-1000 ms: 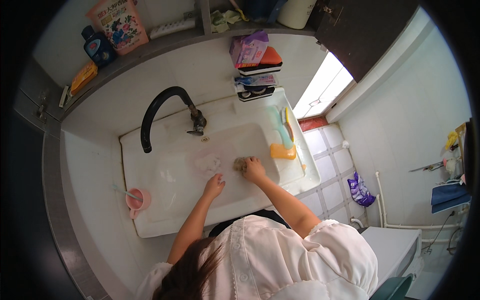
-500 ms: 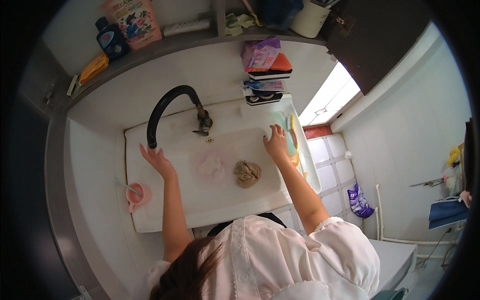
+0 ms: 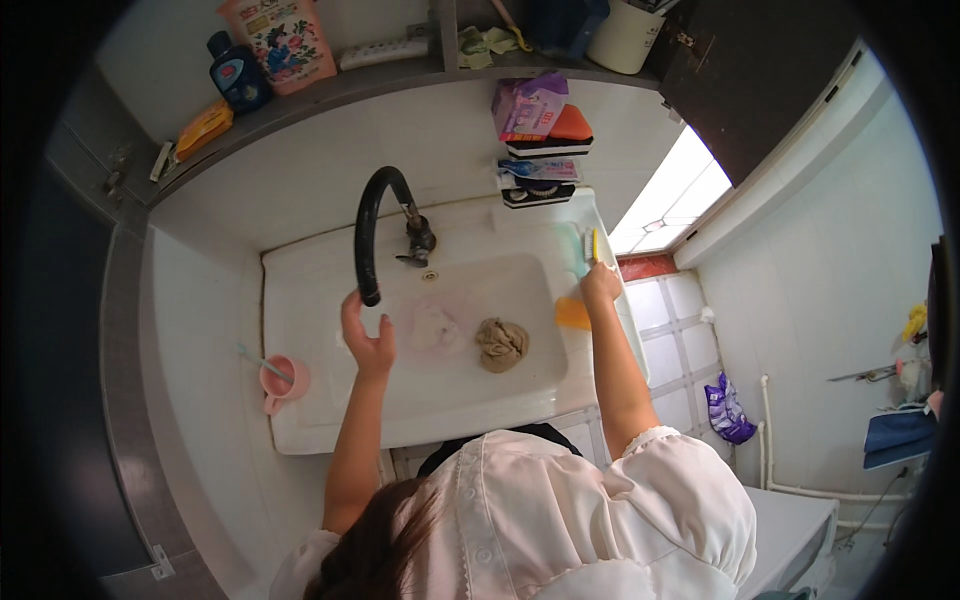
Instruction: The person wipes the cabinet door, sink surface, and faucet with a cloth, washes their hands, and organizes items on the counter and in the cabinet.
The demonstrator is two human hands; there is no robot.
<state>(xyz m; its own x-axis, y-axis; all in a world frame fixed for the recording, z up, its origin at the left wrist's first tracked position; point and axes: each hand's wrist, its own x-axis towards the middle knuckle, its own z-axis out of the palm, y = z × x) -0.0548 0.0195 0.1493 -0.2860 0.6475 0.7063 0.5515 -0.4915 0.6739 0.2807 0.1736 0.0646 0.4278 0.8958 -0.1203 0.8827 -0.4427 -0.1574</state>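
Note:
My left hand [image 3: 369,346] is at the mouth of the black curved faucet [image 3: 367,240]; its fingers meet the spout's left side and the thumb stands apart. At the sink's right rim, my right hand [image 3: 601,285] is closed around the handle of a scrub brush [image 3: 591,246], whose pale bristles and yellow edge show beyond the fingers. A crumpled brown cloth [image 3: 502,345] lies in the white sink [image 3: 320,410], beside whitish suds over a pinkish patch [image 3: 436,328]. Next to my right wrist is an orange block [image 3: 573,314], partly covered by the arm.
A pink cup [image 3: 284,378] with a toothbrush stands on the sink's left ledge. Small wall racks hold a purple packet [image 3: 528,107] and tubes. Above runs a grey shelf with a dark bottle [image 3: 238,75] and pouches. A purple bag [image 3: 729,408] lies on the tiled floor.
The faucet spout has swung right over the basin, with my left hand moving along at its end. My right hand, open before, has come down to the right rim and taken hold of the brush.

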